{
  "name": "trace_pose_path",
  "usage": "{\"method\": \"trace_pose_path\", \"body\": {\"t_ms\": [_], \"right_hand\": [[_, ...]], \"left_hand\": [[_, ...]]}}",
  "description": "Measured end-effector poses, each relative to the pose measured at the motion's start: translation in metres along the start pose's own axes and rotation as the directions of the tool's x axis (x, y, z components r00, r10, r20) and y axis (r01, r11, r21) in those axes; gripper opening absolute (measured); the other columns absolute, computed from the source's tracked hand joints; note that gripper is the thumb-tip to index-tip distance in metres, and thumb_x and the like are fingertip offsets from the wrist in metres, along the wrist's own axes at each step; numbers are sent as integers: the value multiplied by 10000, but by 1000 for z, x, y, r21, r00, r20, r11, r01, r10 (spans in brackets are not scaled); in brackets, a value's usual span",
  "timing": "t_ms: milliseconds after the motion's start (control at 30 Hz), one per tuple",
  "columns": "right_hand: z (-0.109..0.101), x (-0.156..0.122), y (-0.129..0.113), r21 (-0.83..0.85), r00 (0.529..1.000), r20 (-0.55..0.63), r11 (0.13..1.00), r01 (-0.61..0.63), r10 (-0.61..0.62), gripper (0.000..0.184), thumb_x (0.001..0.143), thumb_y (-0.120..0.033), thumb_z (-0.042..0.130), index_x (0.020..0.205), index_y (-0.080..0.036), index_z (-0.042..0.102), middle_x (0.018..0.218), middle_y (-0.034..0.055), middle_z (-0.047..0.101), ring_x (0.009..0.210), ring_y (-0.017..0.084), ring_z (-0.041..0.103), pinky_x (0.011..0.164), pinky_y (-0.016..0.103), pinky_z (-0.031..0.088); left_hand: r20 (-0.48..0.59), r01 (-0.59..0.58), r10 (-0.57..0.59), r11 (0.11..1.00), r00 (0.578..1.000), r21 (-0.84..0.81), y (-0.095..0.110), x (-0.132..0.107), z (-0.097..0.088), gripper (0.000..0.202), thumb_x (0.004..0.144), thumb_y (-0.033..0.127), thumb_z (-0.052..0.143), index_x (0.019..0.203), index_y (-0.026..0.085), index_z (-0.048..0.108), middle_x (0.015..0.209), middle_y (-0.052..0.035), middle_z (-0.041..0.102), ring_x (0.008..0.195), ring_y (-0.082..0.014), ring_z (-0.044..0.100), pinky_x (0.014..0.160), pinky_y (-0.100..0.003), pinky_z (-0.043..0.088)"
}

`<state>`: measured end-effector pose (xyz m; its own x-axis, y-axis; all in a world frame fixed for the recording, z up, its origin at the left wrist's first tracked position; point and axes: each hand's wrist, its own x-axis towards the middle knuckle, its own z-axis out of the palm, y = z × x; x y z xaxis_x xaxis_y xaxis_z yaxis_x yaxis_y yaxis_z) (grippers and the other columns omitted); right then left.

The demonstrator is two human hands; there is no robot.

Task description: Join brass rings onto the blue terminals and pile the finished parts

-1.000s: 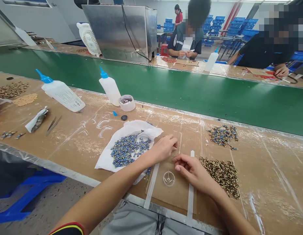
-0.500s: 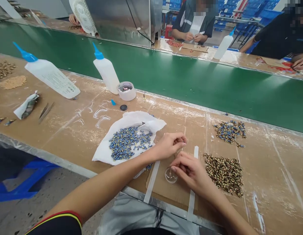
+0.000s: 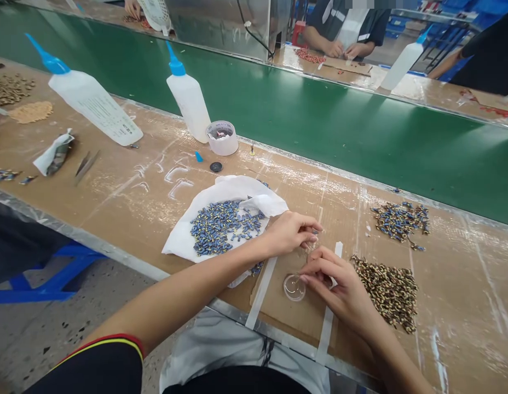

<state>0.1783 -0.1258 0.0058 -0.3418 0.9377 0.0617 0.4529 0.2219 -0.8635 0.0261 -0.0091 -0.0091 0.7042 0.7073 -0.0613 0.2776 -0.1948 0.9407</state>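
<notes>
My left hand [image 3: 293,232] is closed in a pinch above the cardboard work area; a tiny bluish thing shows at its fingertips, too small to name. Just below and to its right, my right hand [image 3: 336,279] also pinches, its fingertips at the rim of a small clear round dish [image 3: 294,295]. What it grips, if anything, is hidden. Left of my hands, small blue-and-yellow pieces [image 3: 213,227] lie heaped on a white cloth-like sheet [image 3: 178,241]. To the right sit a heap of brown-and-gold pieces [image 3: 389,293] and a smaller heap with blue pieces [image 3: 402,219].
Two white bottles with blue nozzles, one upright [image 3: 190,104] and one tilted [image 3: 93,106], stand behind beside a tape roll [image 3: 223,142]. Tweezers [image 3: 86,167] lie at left. A green conveyor belt [image 3: 319,131] runs beyond; people work across it.
The view has tipped downward and turned slightly left, so the table things appear higher and further right. My left fingers have straightened a little; my right hand stays by the dish.
</notes>
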Motion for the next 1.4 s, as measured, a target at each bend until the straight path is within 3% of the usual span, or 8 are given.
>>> {"method": "trace_pose_path", "body": {"t_ms": [233, 400, 500, 567, 667, 767, 1033, 1400], "right_hand": [[0, 1, -1, 48, 992, 122, 999, 7, -13, 134, 932, -221, 574, 827, -215, 657, 861, 36, 552, 783, 161, 529, 667, 276, 416], [-2, 3, -4, 164, 1000, 6, 986, -31, 30, 95, 922, -250, 601, 851, -218, 654, 891, 44, 604, 826, 175, 576, 707, 295, 456], [-12, -1, 0, 281, 990, -121, 959, -33, 69, 64, 926, -249, 596, 892, -222, 643, 908, 48, 654, 854, 178, 616, 737, 298, 492], [-19, -3, 4, 308, 953, -282, 951, -19, 110, 44, 920, -238, 609, 908, -226, 650, 890, 39, 670, 816, 161, 629, 694, 267, 503], [-25, -4, 11, 256, 839, -524, 967, -11, 149, 24, 896, -228, 649, 913, -222, 665, 878, 34, 694, 771, 141, 644, 676, 242, 512], [-27, -3, 18, 169, 770, -621, 984, -51, 147, 42, 877, -237, 676, 910, -211, 677, 878, 43, 716, 768, 146, 667, 706, 259, 526], [-25, -2, 28, 68, 762, -634, 990, -120, 136, 98, 851, -290, 705, 879, -199, 682, 863, 57, 730, 771, 182, 693, 705, 306, 539], [-25, -5, 30, -12, 784, -608, 985, -171, 129, 103, 843, -301, 709, 855, -205, 675, 833, 50, 730, 757, 196, 697, 686, 313, 542]], "left_hand": [[63, -63, 61, 997, 996, 46, 3, 1, 1, 86, 820, 91, 637, 876, 118, 697, 773, -27, 715, 709, -121, 661, 676, -228, 483], [67, -75, 71, 995, 995, 59, 2, 1, 4, 113, 788, 45, 625, 840, 124, 686, 796, -19, 711, 755, -118, 639, 704, -220, 460], [88, -58, 56, 998, 995, 24, 1, 1, 7, 42, 788, 103, 669, 824, 124, 677, 765, -9, 694, 729, -112, 627, 678, -208, 446], [104, -43, 42, 999, 994, 1, 1, 2, 8, 59, 779, 142, 708, 817, 118, 670, 731, -3, 677, 708, -110, 619, 654, -201, 435], [124, -24, 26, 1000, 992, -20, 1, 2, 10, 108, 762, 168, 745, 815, 117, 666, 703, 4, 655, 693, -110, 607, 639, -201, 426], [136, -16, 19, 1000, 991, -23, 0, 3, 10, 115, 753, 168, 755, 803, 122, 661, 700, 8, 650, 691, -110, 603, 639, -204, 418], [145, -4, 8, 1000, 989, -24, 0, 3, 9, 131, 753, 186, 759, 822, 129, 664, 709, 10, 651, 686, -111, 593, 621, -203, 395], [147, -14, 17, 1000, 989, -19, -1, 3, 8, 114, 782, 203, 727, 820, 131, 647, 693, 12, 627, 678, -109, 577, 621, -205, 395]]}}
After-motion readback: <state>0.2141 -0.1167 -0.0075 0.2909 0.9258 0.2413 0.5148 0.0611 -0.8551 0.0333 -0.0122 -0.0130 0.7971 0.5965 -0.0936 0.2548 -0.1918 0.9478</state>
